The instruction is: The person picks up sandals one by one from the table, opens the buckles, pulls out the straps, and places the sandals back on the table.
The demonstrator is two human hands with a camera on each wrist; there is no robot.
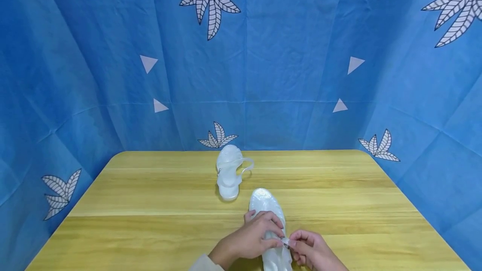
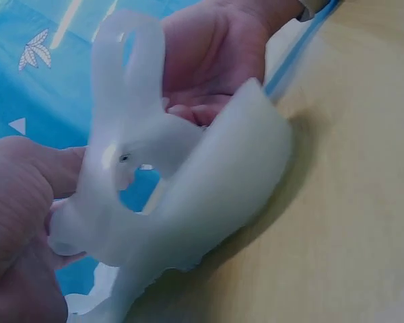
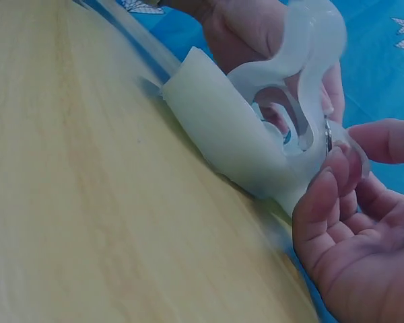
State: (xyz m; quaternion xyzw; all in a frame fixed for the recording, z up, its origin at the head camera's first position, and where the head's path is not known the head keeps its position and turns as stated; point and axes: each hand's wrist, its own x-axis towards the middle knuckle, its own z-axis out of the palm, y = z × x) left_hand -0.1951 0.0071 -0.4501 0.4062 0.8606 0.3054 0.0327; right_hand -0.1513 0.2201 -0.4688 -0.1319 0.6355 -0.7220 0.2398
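Two translucent white jelly sandals lie on a wooden table [image 1: 150,195]. The near sandal [image 1: 266,205] points away from me, and both hands work at its heel end. My left hand [image 1: 276,237] reaches over the sandal and pinches its ankle strap [image 2: 124,101]. My right hand [image 1: 295,244] pinches the strap end at a small metal buckle [image 3: 328,134]. In the right wrist view the thumb and curled fingers of the right hand [image 3: 353,158] close round that strap. The second sandal [image 1: 228,175] lies untouched farther back.
Blue cloth with leaf and triangle prints [image 1: 286,53] walls in the table at the back and on both sides. Bare tabletop stretches to the left and right of the sandals.
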